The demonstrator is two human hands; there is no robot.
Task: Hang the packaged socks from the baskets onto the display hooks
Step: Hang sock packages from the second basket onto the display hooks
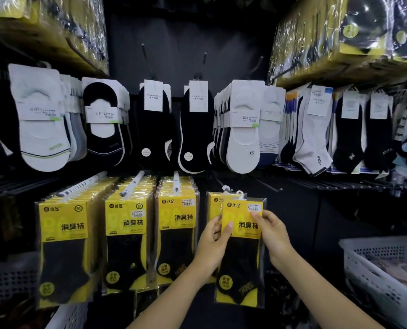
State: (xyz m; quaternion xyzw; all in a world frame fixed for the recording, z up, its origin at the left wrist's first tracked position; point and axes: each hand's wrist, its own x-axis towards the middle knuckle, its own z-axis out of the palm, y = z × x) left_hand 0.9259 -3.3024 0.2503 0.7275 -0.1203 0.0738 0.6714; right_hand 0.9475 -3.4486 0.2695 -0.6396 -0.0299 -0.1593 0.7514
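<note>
Front pack [242,264]: a yellow-carded sock pack in clear wrap, upright between both hands, with its label facing us.
Left hand [215,236]: it grips the pack's left edge, thumb laid across the yellow card and fingers out of sight behind.
Right hand [272,231]: it pinches the upper right edge, thumb on the card just under the price sticker.
Second pack [213,205]: the same kind, tucked behind the front one above the left hand. We cannot tell whether that hand also holds it or whether it already hangs.
Pack hanger [240,193]: a white plastic hook stands at the top of the front pack, above both hands. We see no peg through it.
Step in hand: we judge this to be lining the pack up for hanging, with the hanger not yet on a peg.
Empty peg [268,185]: a thin dark rod just above and beyond the right hand looks free, though it is hard to read against the dark wall.
Next move: raise the pack, slip the white hanger over a peg tip, slide it back, and only then let go.
Filled rows [176,233]: 3 pegs of matching packs hang to the left of the left hand.
Basket [361,264]: white and perforated, low to the right of the right hand; its contents are unclear.
</note>
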